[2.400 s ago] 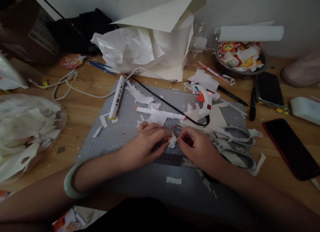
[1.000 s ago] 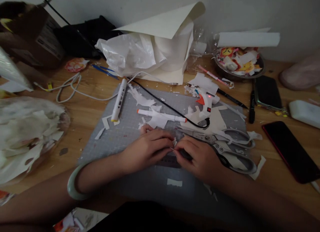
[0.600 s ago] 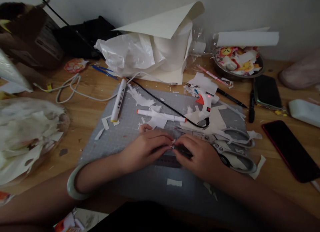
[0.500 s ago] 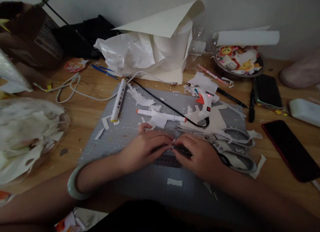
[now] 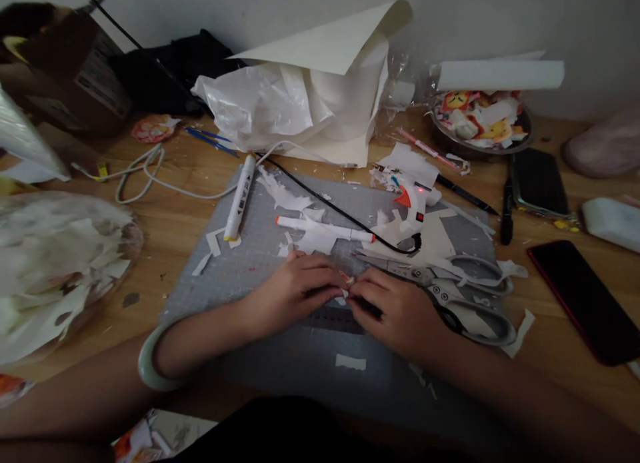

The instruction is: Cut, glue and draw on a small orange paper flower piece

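Observation:
My left hand (image 5: pixel 305 283) and my right hand (image 5: pixel 393 303) meet over the grey cutting mat (image 5: pixel 280 356), fingertips pinched together. Between them is a small piece of paper (image 5: pixel 344 295), white with a bit of orange, mostly hidden by the fingers. Both hands are closed on it. Beneath the fingertips lies a dark ruler (image 5: pixel 333 320). Just right of my right hand rest grey-handled scissors (image 5: pixel 493 316), partly covered by the hand. Beyond the hands, a white marker with orange ends (image 5: pixel 350 234) lies among paper scraps.
A white glue gun (image 5: pixel 416 206) with a lit red light stands behind the scissors, its black cord crossing the mat. A yellow-ended marker (image 5: pixel 240 196) lies left. Phones (image 5: pixel 583 300) are at right, a bowl of scraps (image 5: pixel 500 145) behind, a plastic bag of paper (image 5: pixel 65 276) at left.
My left index finger has come down from its raised position toward the other fingers. More of the paper piece, with its orange part, shows between the fingertips.

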`<action>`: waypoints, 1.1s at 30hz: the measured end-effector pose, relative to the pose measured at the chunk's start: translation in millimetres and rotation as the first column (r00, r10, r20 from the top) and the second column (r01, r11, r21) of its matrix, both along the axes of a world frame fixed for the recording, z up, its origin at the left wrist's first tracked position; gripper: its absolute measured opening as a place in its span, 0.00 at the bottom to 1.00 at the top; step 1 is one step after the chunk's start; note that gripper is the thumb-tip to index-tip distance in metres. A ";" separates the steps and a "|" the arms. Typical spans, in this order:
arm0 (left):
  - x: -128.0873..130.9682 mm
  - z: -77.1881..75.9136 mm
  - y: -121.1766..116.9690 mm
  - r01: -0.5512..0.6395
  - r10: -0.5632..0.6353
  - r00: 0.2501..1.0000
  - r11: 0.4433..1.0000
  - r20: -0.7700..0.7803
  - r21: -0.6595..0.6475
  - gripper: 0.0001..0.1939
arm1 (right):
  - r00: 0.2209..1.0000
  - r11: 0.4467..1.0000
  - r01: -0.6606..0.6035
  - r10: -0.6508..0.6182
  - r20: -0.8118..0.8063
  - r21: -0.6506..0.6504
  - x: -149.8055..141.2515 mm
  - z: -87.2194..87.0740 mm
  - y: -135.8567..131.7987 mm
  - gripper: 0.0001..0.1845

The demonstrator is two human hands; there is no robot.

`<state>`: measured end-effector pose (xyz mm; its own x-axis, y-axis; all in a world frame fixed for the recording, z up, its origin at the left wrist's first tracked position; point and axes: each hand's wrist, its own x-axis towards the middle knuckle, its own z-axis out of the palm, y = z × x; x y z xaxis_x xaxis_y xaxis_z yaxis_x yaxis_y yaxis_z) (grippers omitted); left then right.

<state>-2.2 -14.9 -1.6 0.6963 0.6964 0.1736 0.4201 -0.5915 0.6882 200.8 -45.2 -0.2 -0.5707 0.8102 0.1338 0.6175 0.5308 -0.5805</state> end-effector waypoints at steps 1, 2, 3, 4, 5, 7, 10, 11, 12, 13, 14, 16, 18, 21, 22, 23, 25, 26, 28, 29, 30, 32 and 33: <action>-0.1 -0.3 0.2 0.004 -0.004 1.000 1.000 -0.002 -0.004 0.07 | 1.000 1.000 -0.008 0.008 0.000 0.011 0.1 -0.2 0.3 0.10; -0.2 -0.4 0.4 0.005 -0.005 1.000 1.000 -0.004 -0.006 0.07 | 1.000 1.000 -0.014 0.014 -0.002 0.022 0.1 -0.5 0.6 0.10; -0.4 -0.4 0.5 0.005 -0.005 1.000 1.000 -0.007 -0.007 0.08 | 1.000 0.999 -0.021 0.021 -0.004 0.031 0.2 -0.8 0.9 0.10; -0.6 -0.4 0.6 0.004 -0.004 1.000 1.000 -0.010 -0.007 0.08 | 1.000 0.999 -0.025 0.025 -0.003 0.039 0.2 -1.0 1.0 0.09; -0.7 -0.3 0.6 0.003 -0.004 1.000 1.000 -0.016 -0.009 0.09 | 1.000 0.999 -0.028 0.027 0.003 0.046 0.1 -1.2 1.0 0.09; -1.0 -0.2 0.6 0.004 -0.004 1.000 1.000 -0.029 -0.018 0.09 | 0.999 0.998 -0.038 0.037 0.014 0.048 -0.2 -0.8 0.4 0.09; -1.1 -0.2 0.3 0.004 -0.005 1.000 1.000 -0.030 -0.025 0.08 | 0.998 0.998 -0.059 0.059 0.012 0.032 -0.3 2.1 -1.2 0.07; -1.0 -0.2 0.3 0.002 -0.003 1.000 1.000 -0.025 -0.025 0.08 | 0.998 0.998 -0.063 0.063 0.010 0.020 0.3 3.8 -1.4 0.07; -0.9 -0.2 0.3 0.001 -0.002 1.000 1.000 -0.019 -0.024 0.08 | 0.998 0.998 -0.058 0.058 0.006 0.010 1.4 5.8 -1.3 0.06; -0.8 -0.3 0.3 0.000 0.000 1.000 1.000 -0.015 -0.022 0.07 | 0.999 0.999 -0.047 0.047 -0.003 0.001 3.3 8.1 -0.5 0.06; -0.8 -0.3 0.4 -0.001 0.001 1.000 1.000 -0.011 -0.021 0.07 | 0.999 1.000 -0.028 0.028 -0.017 -0.002 6.1 10.5 1.0 0.06; -0.7 -0.2 0.6 -0.004 0.004 1.000 1.000 -0.004 -0.013 0.07 | 0.999 0.999 0.030 -0.029 -0.038 0.029 14.4 15.3 6.7 0.07; -0.6 0.0 0.7 -0.005 0.005 1.000 1.000 -0.005 -0.002 0.07 | 0.990 0.983 0.139 -0.140 0.003 0.121 25.3 19.9 16.5 0.11; -0.5 1.4 0.0 0.005 -0.005 1.000 1.000 -0.010 0.005 0.07 | 0.869 0.875 0.404 -0.458 0.186 0.264 41.2 25.5 38.7 0.20; -0.3 2.1 -0.5 0.010 -0.010 1.000 1.000 -0.013 0.007 0.08 | 0.799 0.837 0.488 -0.543 0.259 0.247 45.1 27.0 47.2 0.22; -0.1 2.8 -1.1 0.016 -0.016 1.000 1.000 -0.014 0.011 0.08 | 0.742 0.815 0.546 -0.578 0.341 0.193 47.9 28.2 55.8 0.25; 0.2 3.9 -2.4 0.028 -0.028 0.999 0.999 -0.017 0.027 0.09 | 0.678 0.779 0.622 -0.585 0.445 0.077 50.3 29.9 71.6 0.30; 0.2 4.1 -2.9 0.032 -0.032 0.999 0.999 -0.020 0.036 0.10 | 0.665 0.766 0.642 -0.578 0.472 0.034 50.4 30.2 78.1 0.31; 0.1 3.8 -3.7 0.034 -0.033 0.999 0.999 -0.031 0.042 0.10 | 0.666 0.752 0.658 -0.567 0.484 -0.024 49.8 29.6 88.0 0.31; 0.0 3.3 -3.8 0.034 -0.032 0.999 0.998 -0.038 0.045 0.11 | 0.677 0.741 0.669 -0.576 0.457 -0.057 49.8 28.7 91.5 0.29; -0.1 2.8 -3.8 0.039 -0.037 0.998 0.998 -0.046 0.039 0.10 | 0.690 0.724 0.683 -0.597 0.409 -0.096 50.3 27.5 94.2 0.27; 0.2 2.1 -3.6 0.043 -0.041 0.998 0.998 -0.046 0.039 0.09 | 0.705 0.683 0.706 -0.654 0.273 -0.186 53.1 24.5 97.8 0.22; 0.5 2.1 -3.5 0.041 -0.040 0.998 0.999 -0.044 0.036 0.08 | 0.706 0.671 0.709 -0.678 0.207 -0.220 55.1 23.0 99.0 0.20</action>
